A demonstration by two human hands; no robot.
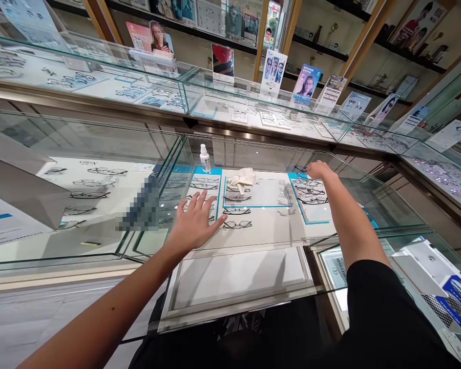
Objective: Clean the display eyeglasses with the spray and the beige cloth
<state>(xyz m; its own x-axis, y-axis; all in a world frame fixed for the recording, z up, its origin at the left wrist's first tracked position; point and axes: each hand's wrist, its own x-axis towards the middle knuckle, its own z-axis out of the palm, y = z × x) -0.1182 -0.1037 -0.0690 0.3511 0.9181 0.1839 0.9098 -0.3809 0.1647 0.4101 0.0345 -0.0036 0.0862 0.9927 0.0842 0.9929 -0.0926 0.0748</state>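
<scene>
My left hand point(195, 218) is spread over the left end of the display case, fingers apart and holding nothing. Below and beside it are several eyeglasses on a blue-edged left panel point(219, 177). At the far right of the case, my right hand point(318, 169) has its fingers curled at a dark pair of eyeglasses point(300, 168), at the top of a row on the right panel point(315, 222). My fingertips are partly hidden. Between my hands, a crumpled cream cloth point(243, 178) lies on the middle panel point(271, 192), with dark-framed eyeglasses point(237, 224) in front of it.
A white bottle point(205, 158) stands behind the left panel. Glass walls point(182, 159) divide the cases. More frames point(90, 195) lie in the left case. A blue-and-white box point(451, 294) is at the right, and a pulled-out white drawer point(238, 277) is in front of me.
</scene>
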